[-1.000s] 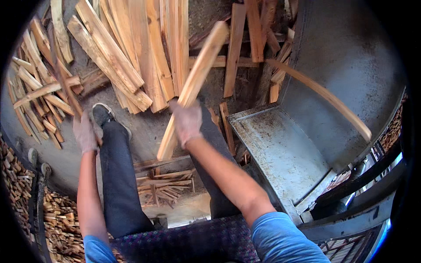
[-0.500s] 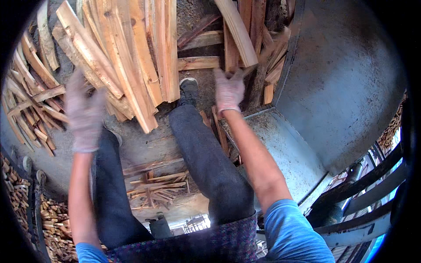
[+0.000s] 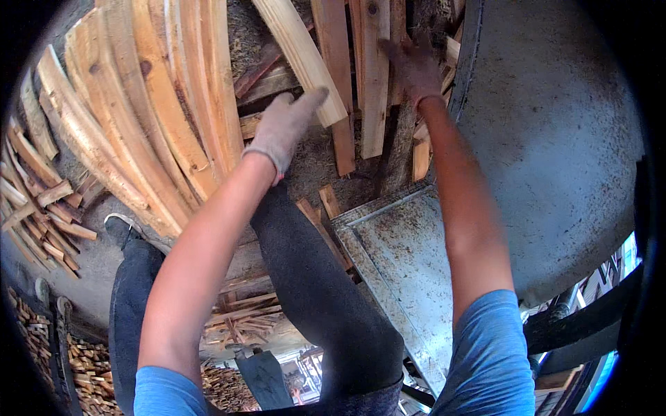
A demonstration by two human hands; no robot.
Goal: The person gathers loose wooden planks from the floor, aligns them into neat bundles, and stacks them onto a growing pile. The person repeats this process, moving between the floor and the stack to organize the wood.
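Note:
My left hand (image 3: 281, 128), in a grey glove, reaches forward with its fingers stretched out. The fingertips touch the lower end of a pale wooden slat (image 3: 295, 48) that lies slanted across the heap. My right hand (image 3: 413, 66), also gloved and blurred, is spread flat over upright wooden boards (image 3: 368, 83) at the top, beside the grey metal wall. Neither hand closes around anything. My dark-trousered legs (image 3: 312, 277) show below the arms.
A stack of long curved wooden strips (image 3: 152, 118) fills the upper left. Short wood offcuts (image 3: 41, 208) lie at the left edge. A flat metal tray (image 3: 409, 256) sits at the lower middle, next to a large grey metal body (image 3: 555, 139) on the right.
Both hands have moved forward and up. The left hand left the strip pile for the middle slat; the right hand let go of its slat and shifted to the boards on the right.

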